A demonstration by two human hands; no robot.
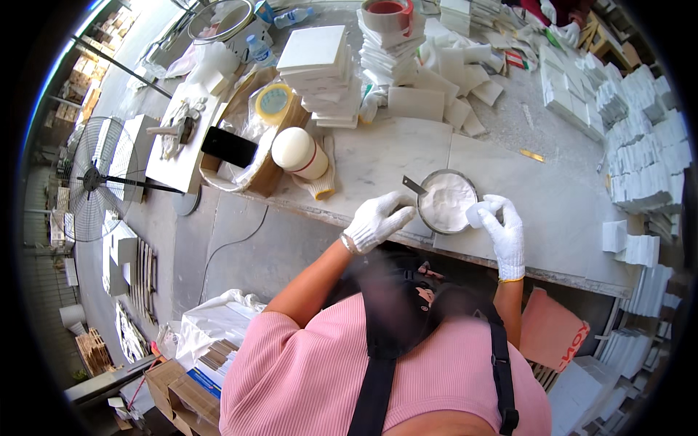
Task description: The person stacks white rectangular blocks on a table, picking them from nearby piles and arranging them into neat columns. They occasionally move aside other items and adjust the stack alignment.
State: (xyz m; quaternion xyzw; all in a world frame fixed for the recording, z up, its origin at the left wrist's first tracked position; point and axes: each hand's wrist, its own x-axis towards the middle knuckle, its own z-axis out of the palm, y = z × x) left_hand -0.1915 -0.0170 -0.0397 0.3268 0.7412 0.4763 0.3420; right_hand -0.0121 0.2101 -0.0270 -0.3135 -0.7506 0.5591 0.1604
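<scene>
A round metal bowl (441, 231) of white powder or paste stands near the table's front edge. A flat metal strip with a hole (413, 184) juts from its upper left rim. My left hand (374, 224), in a white knitted glove, is at the bowl's left side. Its fingers are bent, with a gap between thumb and forefinger and nothing visible in them; whether it touches the rim I cannot tell. At the right rim my gloved right hand (504, 234) pinches a small, thin white piece (481, 215), tilted over the bowl's edge.
Left of the bowl are a cream-lidded container (299, 154), a carton (291, 120) with a tape roll (274, 102), and a black phone (229, 147). White tile stacks (313, 54) stand behind; more tiles (640, 182) line the right. A co-worker's gloved hands (563, 30) show far right.
</scene>
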